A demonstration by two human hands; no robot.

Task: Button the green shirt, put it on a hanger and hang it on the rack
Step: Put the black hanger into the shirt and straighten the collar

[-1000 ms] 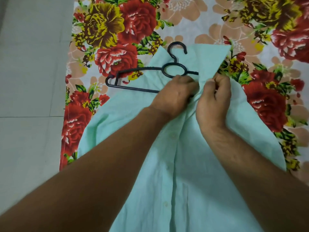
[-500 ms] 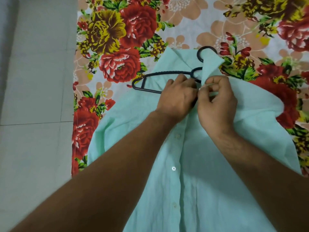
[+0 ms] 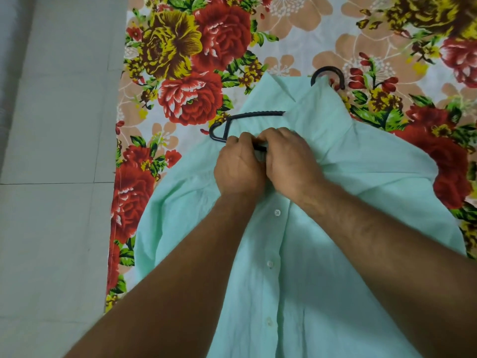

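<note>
up top on the green shirt (image 3: 335, 254), our left hand (image 3: 240, 167) and right hand (image 3: 290, 158) curl tight on its front edges, pressed side by side. black hanger (image 3: 247, 115) sits partly under the fabric, hook poking out. shirt's lying flat on the floral sheet (image 3: 180, 47).

- The tiled floor (image 3: 51, 151) left of the floral sheet (image 3: 296, 29) lies open
- The hanger (image 3: 255, 114) arm and hook jut from the green shirt (image 3: 335, 254) collar; sheet beyond lies open

Soft even indoor light, faint shadows, wide-angle edge bending, slight softness.
</note>
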